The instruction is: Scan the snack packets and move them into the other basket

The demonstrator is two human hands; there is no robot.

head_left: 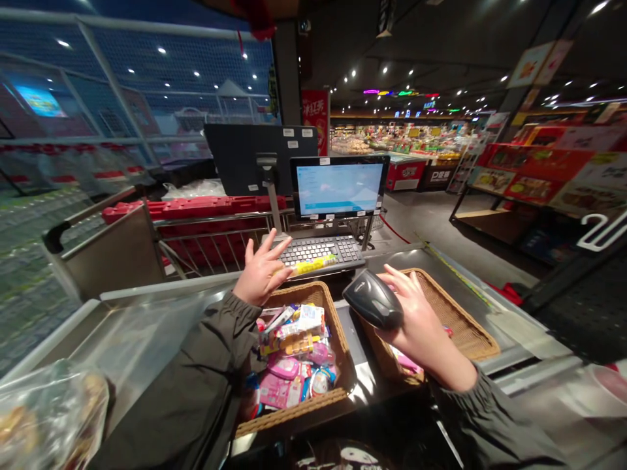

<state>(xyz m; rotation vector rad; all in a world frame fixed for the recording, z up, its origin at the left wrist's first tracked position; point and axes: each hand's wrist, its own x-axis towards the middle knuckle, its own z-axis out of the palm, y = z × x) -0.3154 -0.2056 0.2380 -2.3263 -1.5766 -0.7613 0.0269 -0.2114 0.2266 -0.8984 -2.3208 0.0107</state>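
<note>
My left hand (263,269), its fingers spread, hovers at the left end of the black keyboard (318,248) and holds nothing. A yellow packaged item (314,264) lies along the keyboard's front edge, just right of my fingers. My right hand (416,320) is wrapped round a black handheld scanner (373,300), above the right wicker basket (453,313). Pink items show in that basket, partly hidden by my hand. Below my left hand, the left wicker basket (343,346) holds many small colourful packages (294,352).
Behind the keyboard stands a lit monitor (340,188), with a second dark screen (245,156) at its left. A clear plastic bag (49,418) lies at the lower left on the metal counter (151,339). Shopping carts and red crates (196,207) stand beyond the counter.
</note>
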